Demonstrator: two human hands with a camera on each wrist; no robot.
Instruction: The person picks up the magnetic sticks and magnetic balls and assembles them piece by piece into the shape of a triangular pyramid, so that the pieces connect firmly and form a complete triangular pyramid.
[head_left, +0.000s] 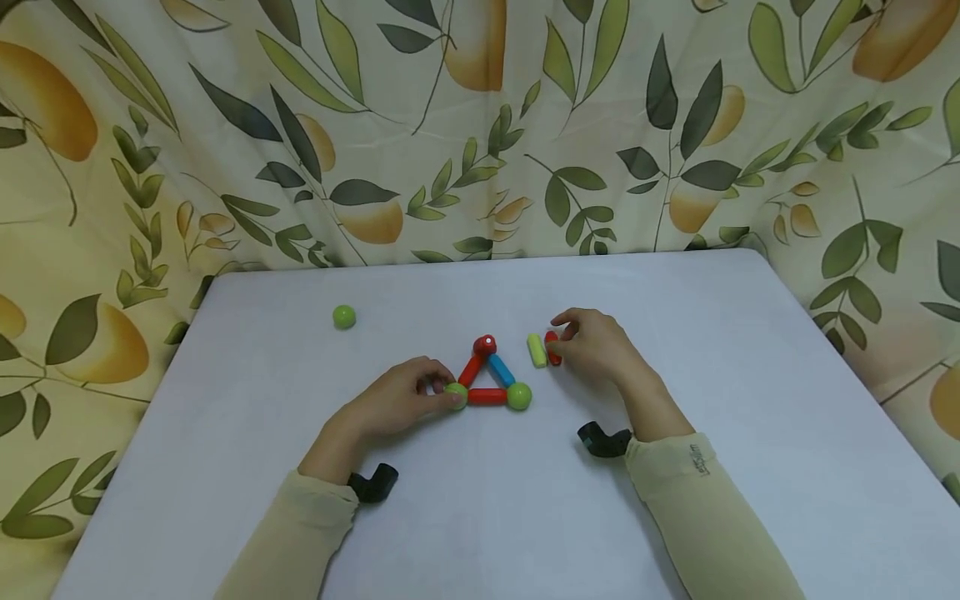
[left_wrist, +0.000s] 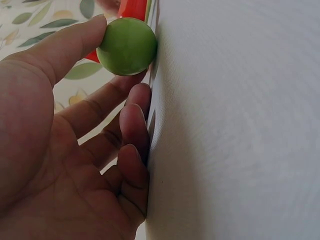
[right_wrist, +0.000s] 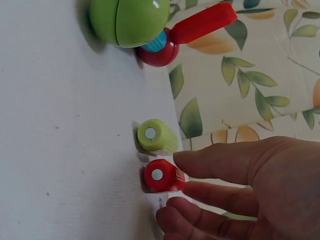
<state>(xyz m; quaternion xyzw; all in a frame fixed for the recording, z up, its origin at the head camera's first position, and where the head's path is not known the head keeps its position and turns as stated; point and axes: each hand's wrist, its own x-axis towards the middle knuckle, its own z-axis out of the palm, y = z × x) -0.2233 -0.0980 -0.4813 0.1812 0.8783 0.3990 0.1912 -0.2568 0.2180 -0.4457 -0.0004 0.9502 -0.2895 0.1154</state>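
Note:
A triangle of magnetic rods and balls lies on the table, with a red rod [head_left: 487,397], a blue rod [head_left: 501,370] and another red rod [head_left: 471,370] as sides. My left hand [head_left: 401,396] pinches the green ball [left_wrist: 127,47] at its near left corner between thumb and fingers. A second green ball [head_left: 519,396] forms the near right corner. At the far corner, a red rod [right_wrist: 205,22] stands up from a red ball [right_wrist: 159,52]. My right hand [head_left: 600,346] has thumb and finger about a loose red rod [right_wrist: 162,175], beside a yellow-green rod [right_wrist: 156,135].
A loose green ball [head_left: 344,317] sits at the far left of the white table [head_left: 465,517]. Behind the table hangs a leaf-and-fruit patterned cloth [head_left: 465,125]. Black wrist cameras [head_left: 375,483] are strapped at both sleeves.

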